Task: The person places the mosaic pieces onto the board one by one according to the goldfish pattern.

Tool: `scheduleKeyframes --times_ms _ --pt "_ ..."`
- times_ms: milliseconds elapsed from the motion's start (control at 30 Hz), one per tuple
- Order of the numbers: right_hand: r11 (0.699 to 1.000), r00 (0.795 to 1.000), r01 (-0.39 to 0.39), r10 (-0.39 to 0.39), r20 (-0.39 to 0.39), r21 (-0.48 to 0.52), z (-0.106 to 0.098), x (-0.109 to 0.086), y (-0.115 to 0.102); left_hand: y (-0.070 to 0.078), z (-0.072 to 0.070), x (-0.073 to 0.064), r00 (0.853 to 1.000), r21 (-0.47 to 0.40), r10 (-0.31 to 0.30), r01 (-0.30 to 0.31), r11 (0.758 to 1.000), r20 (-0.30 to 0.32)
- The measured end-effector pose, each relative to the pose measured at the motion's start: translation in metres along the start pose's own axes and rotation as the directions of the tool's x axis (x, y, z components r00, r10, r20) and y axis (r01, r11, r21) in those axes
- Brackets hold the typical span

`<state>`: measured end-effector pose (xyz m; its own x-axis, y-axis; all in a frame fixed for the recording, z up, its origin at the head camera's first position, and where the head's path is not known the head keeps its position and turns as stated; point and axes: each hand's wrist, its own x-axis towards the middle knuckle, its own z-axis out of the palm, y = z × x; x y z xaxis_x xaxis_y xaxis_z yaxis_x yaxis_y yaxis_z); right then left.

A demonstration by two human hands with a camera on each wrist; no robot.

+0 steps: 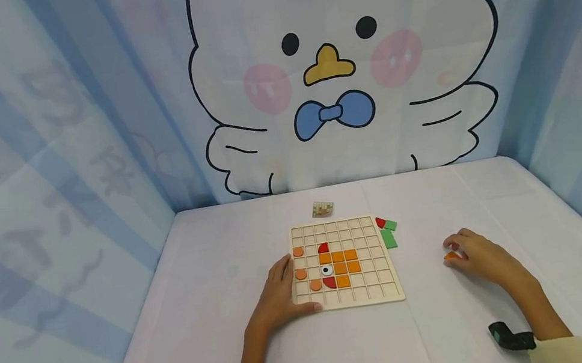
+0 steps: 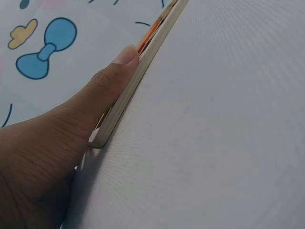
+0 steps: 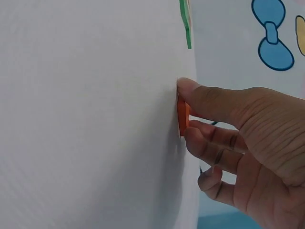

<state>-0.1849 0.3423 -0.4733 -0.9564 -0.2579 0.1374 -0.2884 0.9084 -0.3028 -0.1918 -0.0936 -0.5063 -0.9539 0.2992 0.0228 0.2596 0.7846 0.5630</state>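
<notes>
A wooden grid board point(image 1: 375, 292) lies on the table, with orange squares point(image 1: 339, 257), red quarter-round tiles point(image 1: 329, 283), light-orange discs point(image 1: 316, 285) and a white eye disc point(image 1: 326, 270) in its cells. My left hand point(image 1: 279, 297) holds the board's near left corner, thumb along the near edge and fingers along the left side. In the left wrist view that thumb point(image 2: 125, 59) lies against the board's rim. Off to the right, my right hand point(image 1: 477, 257) pinches a small orange tile point(image 3: 183, 116) between thumb and fingers, at the tabletop. Its full shape is partly hidden.
Against the board's right edge lie green tiles point(image 1: 389, 238) and a red tile point(image 1: 380, 222). Beyond the far edge is a small patterned picture piece point(image 1: 323, 209). A curtain with a cartoon bird point(image 1: 352, 149) hangs behind the white table point(image 1: 213, 257).
</notes>
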Motion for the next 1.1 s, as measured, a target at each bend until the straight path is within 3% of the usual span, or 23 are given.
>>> scheduleKeyframes --times_ms 633,1100 --pt "0.999 1.0 -0.028 0.028 -0.004 0.044 0.0 -0.003 0.012 -0.002 0.001 0.001 1.0 -0.003 0.004 -0.004 1.0 0.0" --pt "0.999 1.0 0.014 -0.015 0.015 0.043 0.0 0.006 -0.001 -0.001 0.0 0.0 1.0 0.002 0.003 -0.003 1.0 0.007"
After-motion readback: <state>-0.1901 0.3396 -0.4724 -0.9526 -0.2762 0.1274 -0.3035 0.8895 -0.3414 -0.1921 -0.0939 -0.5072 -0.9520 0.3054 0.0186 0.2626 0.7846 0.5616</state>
